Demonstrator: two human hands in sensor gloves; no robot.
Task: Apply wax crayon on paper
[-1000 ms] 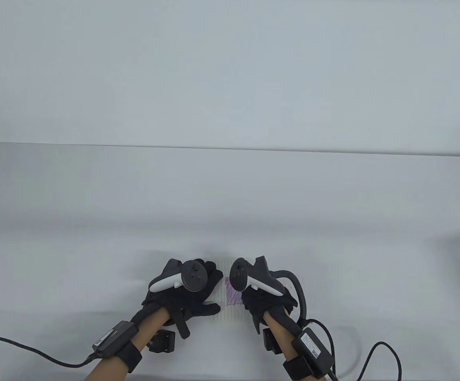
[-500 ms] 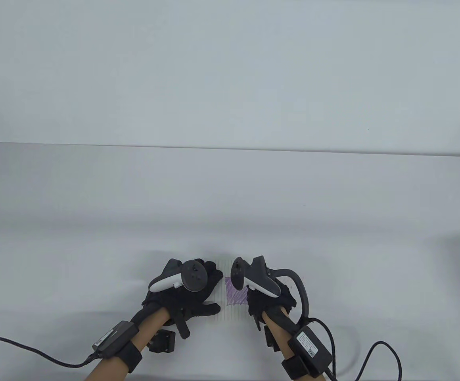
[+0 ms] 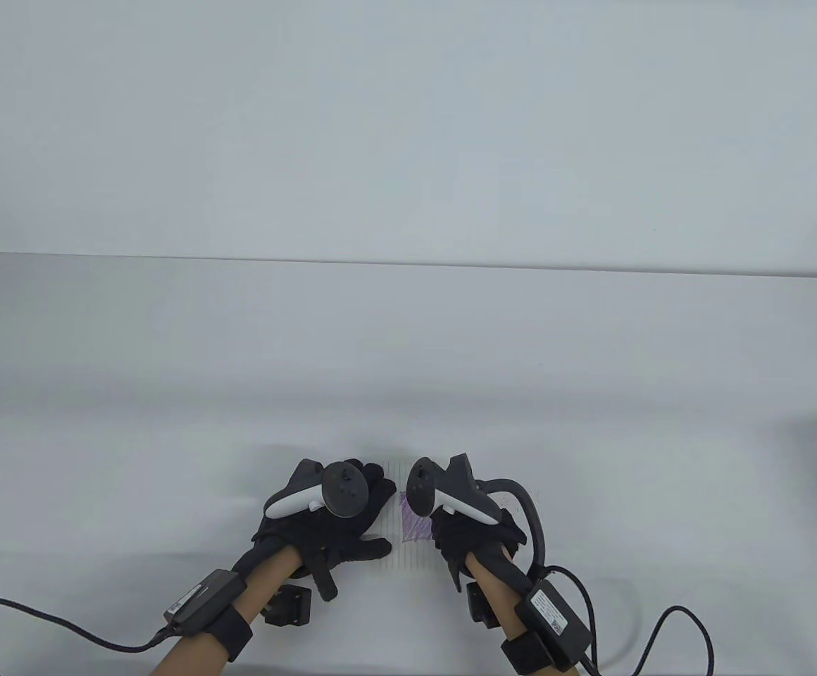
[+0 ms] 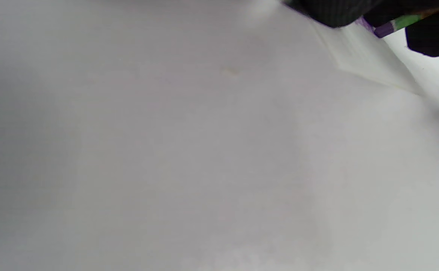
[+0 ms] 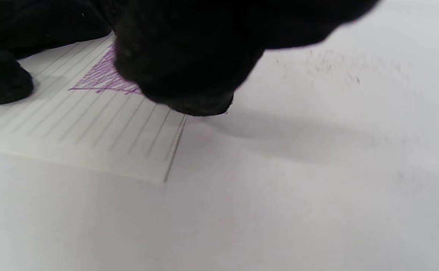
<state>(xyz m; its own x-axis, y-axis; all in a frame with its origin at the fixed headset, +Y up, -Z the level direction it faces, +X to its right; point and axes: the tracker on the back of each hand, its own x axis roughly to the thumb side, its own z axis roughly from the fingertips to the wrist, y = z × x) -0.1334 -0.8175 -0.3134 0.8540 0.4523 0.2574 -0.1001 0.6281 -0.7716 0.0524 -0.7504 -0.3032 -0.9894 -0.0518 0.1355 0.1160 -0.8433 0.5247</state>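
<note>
A lined sheet of paper (image 3: pixel 398 558) lies near the table's front edge, with a purple scribbled patch (image 3: pixel 415 526) on it. My left hand (image 3: pixel 363 517) rests flat on the paper's left part, fingers spread. My right hand (image 3: pixel 454 535) is curled over the paper's right side, just right of the patch. In the left wrist view it grips a purple crayon with a green wrapper (image 4: pixel 394 25), tip down at the paper (image 4: pixel 366 56). In the right wrist view my right hand (image 5: pixel 189 60) hides the crayon; the patch (image 5: pixel 99 77) and the paper (image 5: pixel 91 128) show beside it.
A small black block (image 3: pixel 289 605) lies by my left wrist. Cables (image 3: pixel 28 623) trail off both wrists along the front edge. The table's far edge (image 3: pixel 408 263) runs across the middle. Faint specks (image 5: pixel 328 66) lie on the table right of the paper.
My right hand swung a little right and then back left over the purple patch. My left hand and the paper have stayed still.
</note>
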